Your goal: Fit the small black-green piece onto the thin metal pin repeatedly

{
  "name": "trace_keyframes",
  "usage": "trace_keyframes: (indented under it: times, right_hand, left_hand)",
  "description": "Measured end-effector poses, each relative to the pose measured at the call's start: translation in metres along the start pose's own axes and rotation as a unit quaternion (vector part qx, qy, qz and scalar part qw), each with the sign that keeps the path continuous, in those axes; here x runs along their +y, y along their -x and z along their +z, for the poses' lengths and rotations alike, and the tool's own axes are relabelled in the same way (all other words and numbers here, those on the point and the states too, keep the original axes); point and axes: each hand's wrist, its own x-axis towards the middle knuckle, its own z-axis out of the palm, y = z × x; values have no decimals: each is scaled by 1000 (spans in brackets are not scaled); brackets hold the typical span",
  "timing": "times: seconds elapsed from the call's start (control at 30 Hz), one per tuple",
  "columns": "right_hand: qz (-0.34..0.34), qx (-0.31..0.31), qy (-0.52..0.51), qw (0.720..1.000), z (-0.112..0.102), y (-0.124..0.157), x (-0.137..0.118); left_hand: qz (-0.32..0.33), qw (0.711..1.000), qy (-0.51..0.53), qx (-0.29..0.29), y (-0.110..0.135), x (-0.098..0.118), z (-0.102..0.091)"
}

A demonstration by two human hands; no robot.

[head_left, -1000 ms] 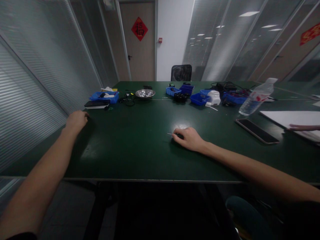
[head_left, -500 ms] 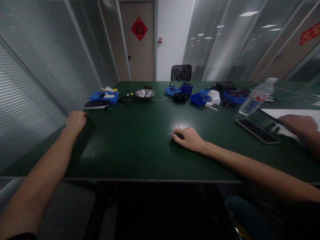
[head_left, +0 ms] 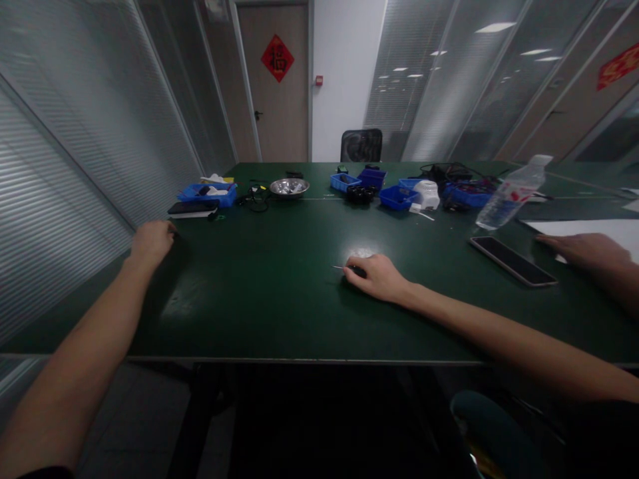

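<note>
My right hand (head_left: 377,276) rests on the green table (head_left: 259,286), its fingers pinched round a thin metal rod (head_left: 337,267) whose tip points left. The rest of the rod is hidden in the fingers, so its kind does not show. Over at the left side of the table, my left hand (head_left: 152,241) lies with its fingers curled closed. A small dark spot shows by its fingertips, but whether that is an object or shadow I cannot tell. Nearest to this hand is a dark, flat notebook-like item (head_left: 192,209).
Behind it stands a blue tray (head_left: 210,196); a metal bowl (head_left: 289,189) and blue bins (head_left: 398,198) are further along. To the right are a phone (head_left: 514,261), a tilted-looking plastic bottle (head_left: 514,193) and another person's hand (head_left: 589,253) by white paper (head_left: 614,229).
Both my hands stay in place, the right still pinching the rod. The other person's hand at the right has shifted left toward the phone.
</note>
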Motion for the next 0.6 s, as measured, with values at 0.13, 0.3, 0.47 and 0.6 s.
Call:
trace_keyframes:
  times: [0.13,0.3,0.47,0.6]
  right_hand:
    - [-4,5,12,1000,1,0,1]
    - [-4,11,12,1000,2,0,2]
    - [-6,11,11,1000,2,0,3]
    - [-13,14,7,1000,2,0,3]
  left_hand:
    - [-8,1000,15,0,-1,-1,1]
    - [-30,999,34,-1,-4,-3,3]
    - [-40,998,43,7,-5,-7,5]
    - [-87,994,73,7,-4,-9,6]
